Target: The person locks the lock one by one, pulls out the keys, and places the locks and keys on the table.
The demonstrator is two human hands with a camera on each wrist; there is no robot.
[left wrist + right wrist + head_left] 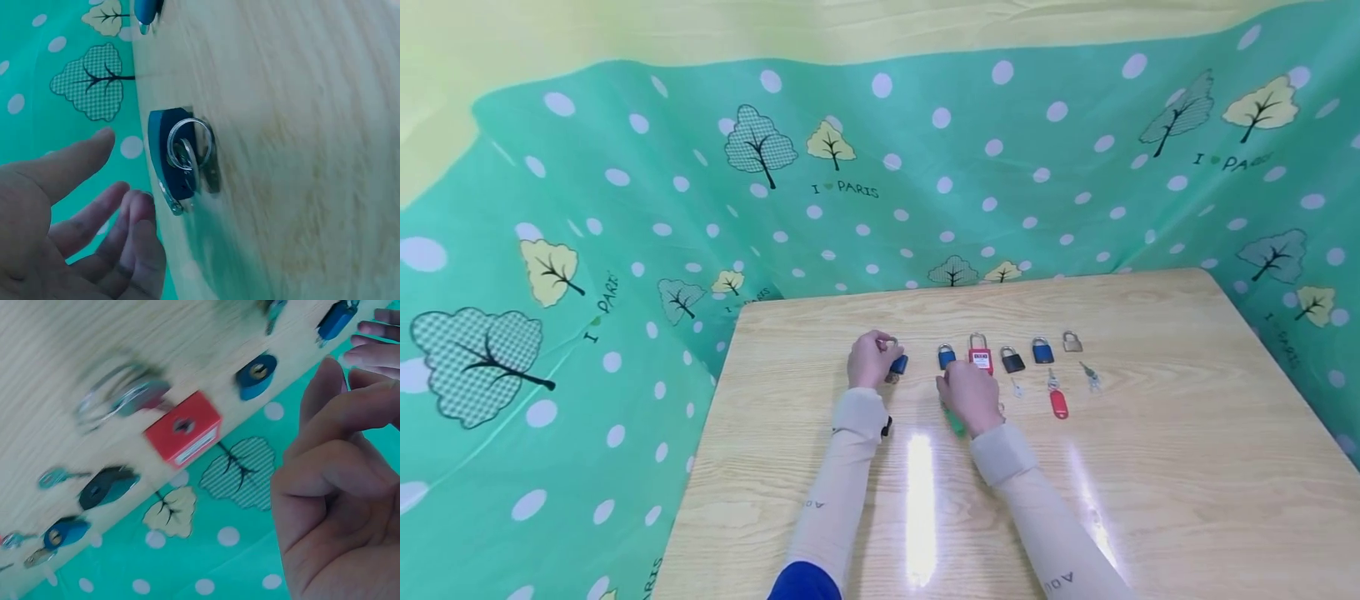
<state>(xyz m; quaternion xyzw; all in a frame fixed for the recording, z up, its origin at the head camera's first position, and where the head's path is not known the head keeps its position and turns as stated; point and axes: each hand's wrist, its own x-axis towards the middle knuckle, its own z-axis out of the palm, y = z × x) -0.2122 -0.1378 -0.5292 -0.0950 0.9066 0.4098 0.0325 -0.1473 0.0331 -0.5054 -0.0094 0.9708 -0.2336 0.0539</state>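
Observation:
My left hand [868, 360] is beside a blue padlock [898, 364] at the row's left end. In the left wrist view, a key on a metal ring [187, 145] sits at that padlock's underside. The thumb and fingers of my left hand [94, 231] are apart from it, with nothing between them. My right hand [972, 393] is over the table near a second blue padlock [946, 357] and a green tag [955, 422], which it partly hides. Seen from the right wrist, my right hand [350, 481] has loosely bent fingers and no visible object in them.
Rightward along the row lie a red padlock [980, 358], a black padlock [1012, 360], another blue padlock [1042, 350] and a silver padlock [1072, 342]. Before them lie loose keys [1093, 382] and a red tag [1058, 405]. Patterned green cloth [917, 225] hangs behind the wooden table [1187, 467].

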